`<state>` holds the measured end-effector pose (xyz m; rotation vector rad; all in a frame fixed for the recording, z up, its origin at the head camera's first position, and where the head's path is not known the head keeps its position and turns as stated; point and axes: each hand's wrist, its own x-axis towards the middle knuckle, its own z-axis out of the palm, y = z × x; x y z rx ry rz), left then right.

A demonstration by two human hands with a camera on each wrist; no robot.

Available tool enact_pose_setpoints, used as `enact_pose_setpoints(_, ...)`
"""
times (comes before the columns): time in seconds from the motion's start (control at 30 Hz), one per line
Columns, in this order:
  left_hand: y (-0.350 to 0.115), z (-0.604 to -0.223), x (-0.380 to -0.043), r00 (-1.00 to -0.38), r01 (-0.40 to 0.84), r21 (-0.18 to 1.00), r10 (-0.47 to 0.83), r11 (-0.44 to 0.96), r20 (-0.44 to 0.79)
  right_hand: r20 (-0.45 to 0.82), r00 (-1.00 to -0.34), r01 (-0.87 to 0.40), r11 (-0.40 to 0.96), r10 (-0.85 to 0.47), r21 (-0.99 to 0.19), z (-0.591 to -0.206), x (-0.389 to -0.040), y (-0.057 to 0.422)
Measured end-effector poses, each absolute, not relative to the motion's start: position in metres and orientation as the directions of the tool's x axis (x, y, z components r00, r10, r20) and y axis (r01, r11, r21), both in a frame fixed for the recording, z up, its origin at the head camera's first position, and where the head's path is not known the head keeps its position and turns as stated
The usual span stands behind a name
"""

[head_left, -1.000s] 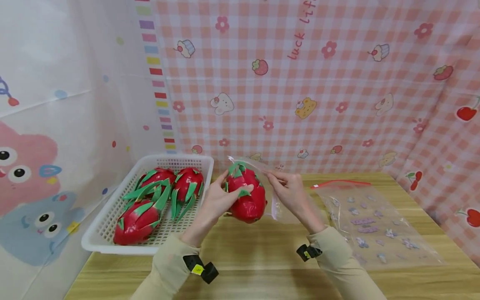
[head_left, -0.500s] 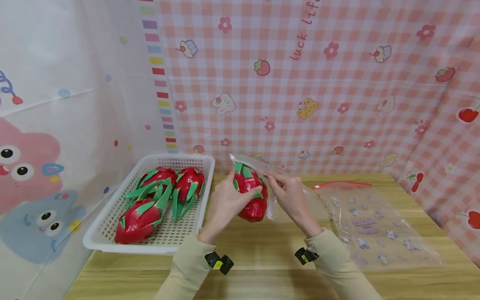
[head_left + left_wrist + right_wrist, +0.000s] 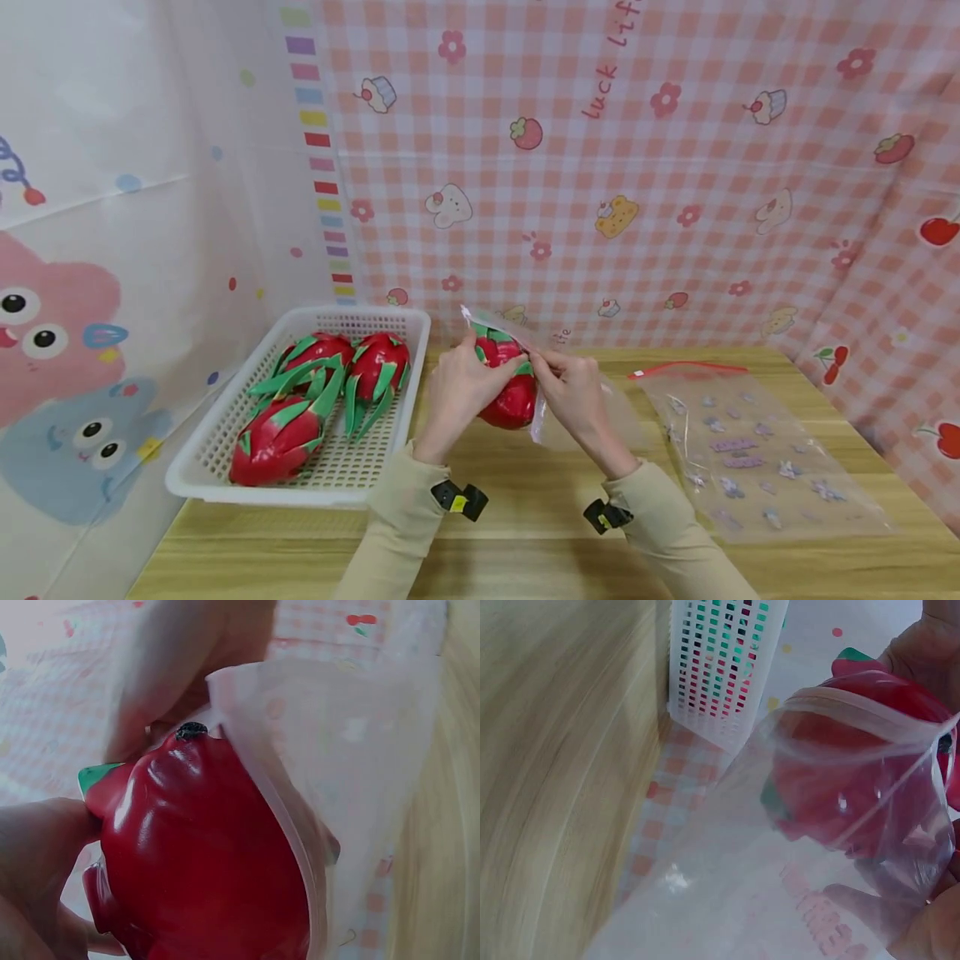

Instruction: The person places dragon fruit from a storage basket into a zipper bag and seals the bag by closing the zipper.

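My left hand [image 3: 459, 385] grips a red dragon fruit [image 3: 512, 407] with green scales, its thumb lying across the front. A clear zip bag [image 3: 621, 421] is drawn partly over the fruit's far and right sides. At the bag's mouth, my right hand [image 3: 576, 396] pinches the rim close to the left thumb. In the left wrist view the fruit's dark end [image 3: 192, 730] sticks out beside the pale bag edge [image 3: 289, 825]. Through the film in the right wrist view, part of the fruit shows inside the bag [image 3: 727, 892]. Most left fingers are hidden behind the fruit.
To the left stands a white perforated basket [image 3: 296, 500] holding three more dragon fruits [image 3: 277, 442]. A second clear zip bag [image 3: 757, 467] with a red zip and printed pattern lies flat at right on the wooden table [image 3: 525, 550]. A checked cloth [image 3: 570, 183] hangs behind.
The left hand and dragon fruit have moved right, toward the right hand. The fruit sits deeper in the bag's mouth. The right hand has hardly moved.
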<state>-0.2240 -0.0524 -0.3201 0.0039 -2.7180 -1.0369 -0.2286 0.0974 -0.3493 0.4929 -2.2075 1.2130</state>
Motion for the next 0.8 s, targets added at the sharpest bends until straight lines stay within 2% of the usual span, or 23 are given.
enact_pose_setpoints(0.27, -0.048, -0.326, -0.225, -0.968, 0.071, 0.587, -0.086, 0.807, 0.235, 0.616, -0.788, -0.548, 0.462, -0.005, -0.697, -0.351, -0.228, 0.098)
enact_pose_setpoints(0.43, -0.050, -0.325, -0.227, -0.965, 0.050, 0.600, -0.116, 0.799, 0.235, 0.592, -0.806, -0.531, 0.458, -0.012, -0.713, -0.349, -0.226, 0.098)
enact_pose_setpoints(0.8, -0.041, -0.336, -0.225, -0.930, 0.078, 0.539, -0.134, 0.838, 0.342, 0.591, -0.807, -0.545, 0.382, 0.002, -0.746, -0.349, -0.225, 0.096)
